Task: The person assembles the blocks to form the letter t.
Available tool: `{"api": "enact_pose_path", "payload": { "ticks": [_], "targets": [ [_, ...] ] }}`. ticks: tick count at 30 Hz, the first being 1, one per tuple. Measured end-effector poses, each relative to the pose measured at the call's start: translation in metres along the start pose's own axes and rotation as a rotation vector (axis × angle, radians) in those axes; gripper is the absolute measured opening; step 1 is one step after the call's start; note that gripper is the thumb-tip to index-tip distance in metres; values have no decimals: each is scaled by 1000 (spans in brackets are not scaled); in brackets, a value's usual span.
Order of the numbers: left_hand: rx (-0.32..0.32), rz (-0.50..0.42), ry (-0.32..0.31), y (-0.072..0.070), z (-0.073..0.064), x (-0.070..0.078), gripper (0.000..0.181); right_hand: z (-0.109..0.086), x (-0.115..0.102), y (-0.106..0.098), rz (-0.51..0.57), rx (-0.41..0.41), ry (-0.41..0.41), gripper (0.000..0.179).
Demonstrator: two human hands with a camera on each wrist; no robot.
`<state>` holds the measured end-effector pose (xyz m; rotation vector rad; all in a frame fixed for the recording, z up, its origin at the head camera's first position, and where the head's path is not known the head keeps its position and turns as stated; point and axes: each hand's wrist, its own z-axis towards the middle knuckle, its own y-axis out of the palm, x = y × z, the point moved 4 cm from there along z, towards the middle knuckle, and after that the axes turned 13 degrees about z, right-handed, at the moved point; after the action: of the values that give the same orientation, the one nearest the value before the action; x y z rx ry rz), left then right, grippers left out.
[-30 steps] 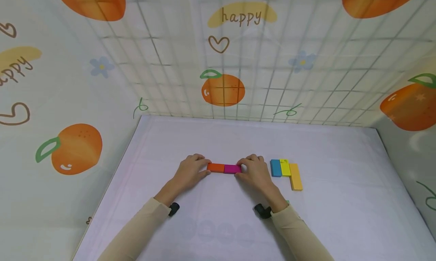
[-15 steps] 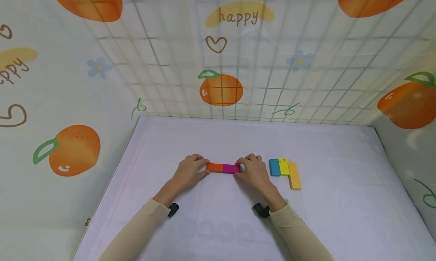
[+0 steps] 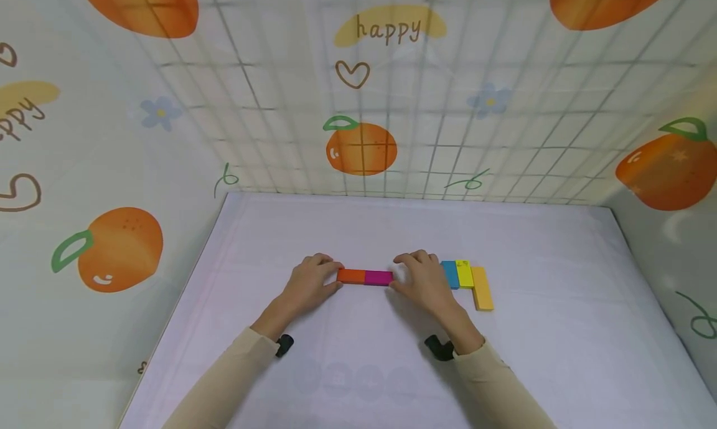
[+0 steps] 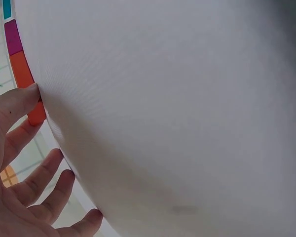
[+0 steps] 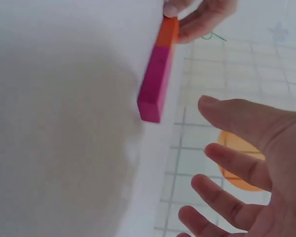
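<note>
An orange block (image 3: 351, 276) and a magenta block (image 3: 378, 278) lie end to end in a row on the white tabletop. My left hand (image 3: 307, 284) pinches the outer end of the orange block between thumb and index finger; the left wrist view shows the other fingers spread on the surface. Beside the free end of the magenta block is my right hand (image 3: 424, 284). In the right wrist view its fingers are spread and apart from the magenta block (image 5: 156, 79), holding nothing.
To the right of my right hand, a blue block (image 3: 450, 275), a yellow block (image 3: 463, 273) and a longer amber block (image 3: 482, 289) stand side by side. My right hand partly hides the blue one. Patterned fabric walls (image 3: 280, 136) border the tabletop (image 3: 313, 223).
My right hand has let go of the magenta block and moved slightly right, its fingers opening. The left hand still pinches the orange block. The view has shifted slightly.
</note>
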<state>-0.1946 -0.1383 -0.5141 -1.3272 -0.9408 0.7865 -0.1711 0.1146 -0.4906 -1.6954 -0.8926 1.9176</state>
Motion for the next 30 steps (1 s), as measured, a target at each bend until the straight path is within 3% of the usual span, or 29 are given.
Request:
{"api": "enact_pose_path", "payload": {
  "ticks": [10, 19, 24, 30],
  "targets": [
    [-12, -3, -18, 1, -1, 0, 39, -22, 11, -37, 62, 99, -152, 44],
    [-18, -3, -26, 1, -1, 0, 38, -29, 34, -60, 94, 139, -215, 44],
    [-15, -5, -23, 1, -1, 0, 38, -31, 51, -68, 95, 121, -214, 44],
    [-5, -22, -13, 0, -1, 0, 38, -31, 67, -76, 77, 52, -117, 46]
  ]
}}
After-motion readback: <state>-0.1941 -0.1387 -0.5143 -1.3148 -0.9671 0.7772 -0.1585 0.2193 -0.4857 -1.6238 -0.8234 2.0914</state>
